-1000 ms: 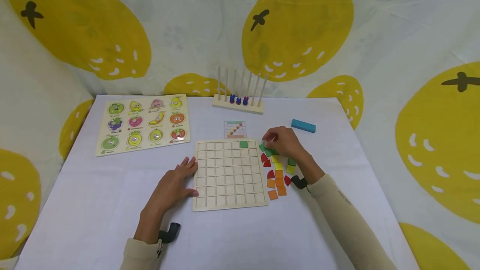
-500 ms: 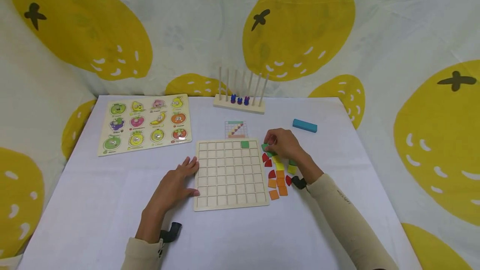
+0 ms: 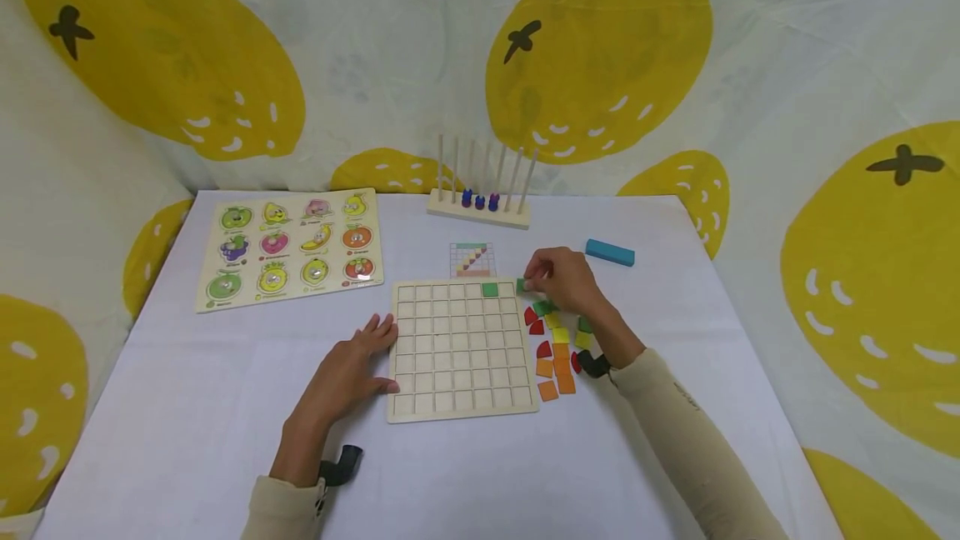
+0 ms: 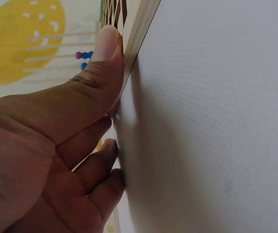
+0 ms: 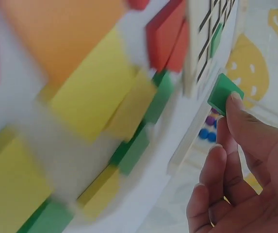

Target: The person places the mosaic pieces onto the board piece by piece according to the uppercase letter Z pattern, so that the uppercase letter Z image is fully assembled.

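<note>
My right hand [image 3: 566,280] pinches a green square tile [image 5: 222,94] between thumb and fingers, just beyond the upper right corner of a wooden grid board [image 3: 444,354]. In the right wrist view the tile is held up clear of the table. One green tile [image 3: 490,289] sits in the board's top row. My left hand [image 3: 347,373] rests at the board's left edge, fingers spread; the left wrist view shows its thumb [image 4: 105,48] against the rim. Right of the board lie loose yellow tiles [image 3: 560,335], orange tiles [image 3: 562,382], green tiles [image 3: 542,307] and red quarter-round pieces [image 3: 543,349].
A printed pattern card [image 3: 472,260] lies behind the board. Farther back stands a peg rack [image 3: 477,211] with a few blue and purple beads. A fruit puzzle board [image 3: 291,248] is at the left, a teal block [image 3: 610,252] at the right.
My right hand has picked a green tile from the loose pieces and moved it slightly up and left, toward the board's corner. The left hand stays in place.
</note>
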Action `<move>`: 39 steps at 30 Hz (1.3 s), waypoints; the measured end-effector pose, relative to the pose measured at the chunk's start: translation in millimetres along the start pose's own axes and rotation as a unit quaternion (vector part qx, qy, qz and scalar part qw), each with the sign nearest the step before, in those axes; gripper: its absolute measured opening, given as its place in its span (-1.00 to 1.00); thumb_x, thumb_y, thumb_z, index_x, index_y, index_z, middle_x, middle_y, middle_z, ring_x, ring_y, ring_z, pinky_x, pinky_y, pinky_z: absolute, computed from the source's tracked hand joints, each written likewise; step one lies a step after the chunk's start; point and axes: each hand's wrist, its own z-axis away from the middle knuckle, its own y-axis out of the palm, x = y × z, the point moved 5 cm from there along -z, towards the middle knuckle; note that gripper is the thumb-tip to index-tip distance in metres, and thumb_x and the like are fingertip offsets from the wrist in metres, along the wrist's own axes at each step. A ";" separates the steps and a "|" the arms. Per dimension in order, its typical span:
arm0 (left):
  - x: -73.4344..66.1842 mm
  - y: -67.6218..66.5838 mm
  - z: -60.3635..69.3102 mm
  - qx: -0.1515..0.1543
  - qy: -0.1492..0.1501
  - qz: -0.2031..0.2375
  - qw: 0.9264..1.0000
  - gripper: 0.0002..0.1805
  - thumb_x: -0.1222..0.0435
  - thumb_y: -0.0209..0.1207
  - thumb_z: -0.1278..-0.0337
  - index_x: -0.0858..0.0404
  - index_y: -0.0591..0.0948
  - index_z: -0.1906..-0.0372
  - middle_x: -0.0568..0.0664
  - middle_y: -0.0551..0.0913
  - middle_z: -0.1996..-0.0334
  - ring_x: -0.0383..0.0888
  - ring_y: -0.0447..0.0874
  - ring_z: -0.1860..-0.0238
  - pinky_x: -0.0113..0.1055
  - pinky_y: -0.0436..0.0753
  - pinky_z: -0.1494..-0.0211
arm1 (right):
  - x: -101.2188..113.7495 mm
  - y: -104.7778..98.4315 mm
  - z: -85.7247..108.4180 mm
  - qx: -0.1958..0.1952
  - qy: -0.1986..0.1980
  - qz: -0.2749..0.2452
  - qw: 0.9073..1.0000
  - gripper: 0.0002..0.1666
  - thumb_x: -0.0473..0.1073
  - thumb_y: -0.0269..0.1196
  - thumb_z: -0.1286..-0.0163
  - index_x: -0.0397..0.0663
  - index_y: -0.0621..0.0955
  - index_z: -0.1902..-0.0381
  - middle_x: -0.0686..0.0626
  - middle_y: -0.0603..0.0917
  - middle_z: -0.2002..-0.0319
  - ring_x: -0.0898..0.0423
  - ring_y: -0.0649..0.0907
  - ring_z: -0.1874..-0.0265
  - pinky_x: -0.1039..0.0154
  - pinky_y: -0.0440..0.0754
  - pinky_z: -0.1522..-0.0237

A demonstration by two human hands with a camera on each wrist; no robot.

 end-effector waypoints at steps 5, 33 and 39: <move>1.2 0.7 0.0 -0.001 0.000 0.002 1.000 0.14 0.22 0.70 0.29 0.24 0.41 -0.56 0.05 0.29 -0.63 0.19 0.20 -0.68 0.34 0.35 -0.59 | 16.9 12.9 -7.4 0.005 -0.012 -0.010 1.000 -0.90 -0.16 0.52 -0.35 0.09 0.76 0.31 0.00 0.71 0.38 0.01 0.58 0.33 0.19 0.54 0.28; 2.1 0.9 0.4 -0.012 0.009 0.013 1.000 0.14 0.22 0.70 0.32 0.26 0.43 -0.54 0.07 0.32 -0.62 0.17 0.22 -0.67 0.29 0.36 -0.60 | 57.3 63.5 -23.1 0.022 -0.028 0.064 0.997 -0.89 -0.14 0.49 -0.39 0.13 0.75 0.35 0.07 0.71 0.42 0.10 0.63 0.41 0.24 0.52 0.38; 1.4 1.2 0.2 -0.010 0.010 0.012 1.000 0.14 0.23 0.70 0.32 0.26 0.43 -0.54 0.06 0.32 -0.62 0.16 0.22 -0.67 0.25 0.35 -0.61 | 54.8 62.0 -20.2 0.020 -0.038 0.053 0.998 -0.93 -0.16 0.51 -0.34 0.09 0.78 0.28 0.08 0.72 0.40 0.10 0.65 0.37 0.20 0.57 0.31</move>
